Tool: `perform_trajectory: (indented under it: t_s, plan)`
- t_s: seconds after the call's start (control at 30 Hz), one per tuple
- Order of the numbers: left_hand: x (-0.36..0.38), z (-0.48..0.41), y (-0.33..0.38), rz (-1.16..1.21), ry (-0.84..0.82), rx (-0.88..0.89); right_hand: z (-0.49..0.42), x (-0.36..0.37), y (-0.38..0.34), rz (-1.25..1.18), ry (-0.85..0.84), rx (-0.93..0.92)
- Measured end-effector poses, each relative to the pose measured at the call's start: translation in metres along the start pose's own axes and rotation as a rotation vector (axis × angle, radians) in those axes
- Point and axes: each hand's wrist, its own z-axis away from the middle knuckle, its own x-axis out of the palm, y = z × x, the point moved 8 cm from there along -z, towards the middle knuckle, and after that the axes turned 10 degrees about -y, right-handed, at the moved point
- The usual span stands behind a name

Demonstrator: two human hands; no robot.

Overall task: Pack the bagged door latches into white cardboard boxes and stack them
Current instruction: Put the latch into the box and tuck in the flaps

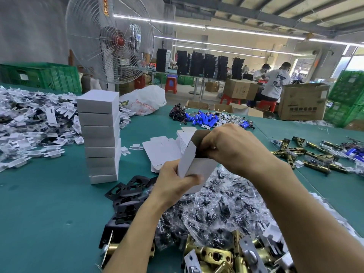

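A white cardboard box (199, 170) is held upright above the table, its top open with one flap raised. My left hand (175, 184) grips its lower part, thumb across the front. My right hand (234, 146) curls over the open top, fingers reaching inside; whatever they hold is hidden. A tall stack of closed white boxes (101, 134) stands to the left. Flat unfolded box blanks (163, 150) lie behind the held box. Below my hands spreads a heap of clear bags with black parts (216, 209).
Brass latches (214, 255) lie at the near edge, more brass latches (307, 158) at the right. Black plates (128, 196) sit left of the bags. White card inserts (33, 123) are piled far left. Blue batteries (206, 119), a plastic bag (145, 101) and a fan (110, 40) are beyond.
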Motion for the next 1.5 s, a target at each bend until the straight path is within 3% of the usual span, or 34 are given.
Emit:
perform_trajectory:
  t_s: [0.1, 0.27, 0.37, 0.43, 0.57, 0.63, 0.8, 0.93, 1.17, 1.3, 1.5]
  plan:
    - [-0.001, 0.0, 0.0, 0.025, 0.016, -0.007, 0.001, 0.0, 0.001, -0.071, 0.013, -0.026]
    - [-0.007, 0.0, 0.004, 0.114, 0.082, 0.014, 0.018, -0.006, 0.026, -0.356, 0.373, 0.024]
    - [-0.011, 0.003, 0.005, 0.134, 0.143, 0.018, 0.023, 0.016, 0.052, -0.463, 0.446, 0.147]
    - [-0.015, 0.004, 0.003, 0.166, 0.183, 0.007, 0.018, 0.044, 0.068, -0.47, 0.321, 0.23]
    - [-0.018, 0.006, 0.005, 0.295, 0.198, 0.034, 0.01, 0.121, 0.077, -0.122, -0.257, 0.308]
    - [-0.017, 0.006, 0.007, 0.32, 0.174, 0.045, 0.012, 0.139, 0.076, -0.036, -0.325, 0.31]
    - [-0.011, 0.005, 0.006, 0.327, 0.121, 0.03, 0.014, 0.128, 0.082, -0.09, -0.054, 0.318]
    - [-0.007, 0.004, 0.003, 0.306, 0.091, -0.009, 0.019, 0.113, 0.094, -0.241, -0.037, 0.354]
    - [-0.008, 0.003, -0.007, 0.239, 0.081, -0.082, 0.04, 0.029, 0.091, -0.848, 0.5, 0.146]
    - [0.001, 0.002, -0.005, 0.173, -0.024, -0.099, 0.039, -0.002, 0.056, -0.851, 0.504, -0.073]
    - [0.007, 0.002, -0.003, 0.142, -0.112, -0.08, 0.029, -0.006, 0.032, -0.56, 0.397, -0.088]
